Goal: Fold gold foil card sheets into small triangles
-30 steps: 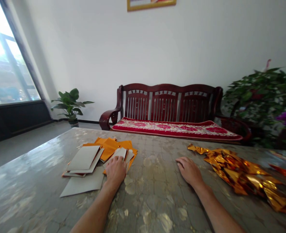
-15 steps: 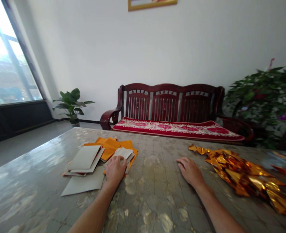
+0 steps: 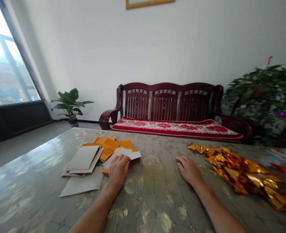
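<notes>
My left hand (image 3: 118,169) lies on a pale grey sheet (image 3: 130,154) at the right edge of a stack of orange and grey paper sheets (image 3: 106,149), its fingers pressed on that sheet. One corner of the sheet sticks out to the right of the stack. My right hand (image 3: 190,170) rests flat on the mottled table (image 3: 152,194), palm down and holding nothing. A heap of crumpled gold foil (image 3: 239,174) lies just right of it.
More grey sheets (image 3: 83,159) lie left of the stack. A dark wooden bench with a red cushion (image 3: 172,126) stands behind the table. A leafy plant (image 3: 264,97) is at the right, a small potted plant (image 3: 70,103) by the window.
My left hand has slid the top grey sheet to the right, so it now juts out past the stack. My right hand has stayed in place.
</notes>
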`<state>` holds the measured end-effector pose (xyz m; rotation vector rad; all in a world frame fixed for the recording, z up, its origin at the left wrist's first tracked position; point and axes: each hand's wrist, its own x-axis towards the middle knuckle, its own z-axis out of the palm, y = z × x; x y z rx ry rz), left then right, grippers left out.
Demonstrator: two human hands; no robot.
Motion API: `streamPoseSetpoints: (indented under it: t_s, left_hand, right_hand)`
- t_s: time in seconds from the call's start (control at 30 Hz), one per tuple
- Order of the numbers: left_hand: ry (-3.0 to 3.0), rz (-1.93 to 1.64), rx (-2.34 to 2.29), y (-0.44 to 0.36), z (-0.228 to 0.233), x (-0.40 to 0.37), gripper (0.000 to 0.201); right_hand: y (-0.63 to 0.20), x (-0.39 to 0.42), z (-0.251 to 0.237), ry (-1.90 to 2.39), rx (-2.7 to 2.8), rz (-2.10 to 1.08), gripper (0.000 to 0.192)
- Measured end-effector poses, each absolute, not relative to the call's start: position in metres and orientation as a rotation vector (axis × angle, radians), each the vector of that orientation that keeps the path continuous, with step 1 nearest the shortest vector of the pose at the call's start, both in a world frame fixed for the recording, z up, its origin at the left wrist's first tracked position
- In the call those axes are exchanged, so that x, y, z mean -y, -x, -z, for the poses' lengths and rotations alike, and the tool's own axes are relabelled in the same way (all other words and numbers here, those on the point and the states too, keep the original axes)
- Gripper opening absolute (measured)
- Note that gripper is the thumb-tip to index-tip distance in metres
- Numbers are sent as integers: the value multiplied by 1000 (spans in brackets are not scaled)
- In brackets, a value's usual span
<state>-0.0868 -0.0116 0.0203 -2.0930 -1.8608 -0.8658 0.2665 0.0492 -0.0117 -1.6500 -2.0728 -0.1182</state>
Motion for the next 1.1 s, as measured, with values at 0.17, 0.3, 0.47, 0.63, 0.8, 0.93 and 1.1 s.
streamPoseSetpoints:
  t_s: [0.17, 0.3, 0.47, 0.63, 0.8, 0.93, 1.1]
  left_hand:
    - [2462, 1075, 1490, 62, -17, 20, 20]
    - [2697, 1254, 1464, 50, -6, 15, 19]
    - [2762, 1488, 1657, 50, 1, 5, 15]
    - [2640, 1705, 1797, 52, 5, -2, 9]
    - [2633, 1781, 1805, 52, 8, -5, 7]
    - [2773, 1613, 1739, 50, 6, -3, 8]
    - [2879, 1083, 1644, 45, -3, 7, 21]
  right_hand:
    - [-248, -37, 6, 1290, 2155, 65, 68]
    - [-224, -24, 0, 1094, 2261, -40, 69]
    - [-210, -13, -9, 1025, 2349, -243, 60]
    - [-210, -11, -13, 977, 2287, -396, 57]
    - [-203, -9, -15, 952, 2245, -491, 59]
    - [-199, -9, -12, 918, 2267, -376, 18]
    - [-209, -14, -6, 1074, 2320, 44, 14]
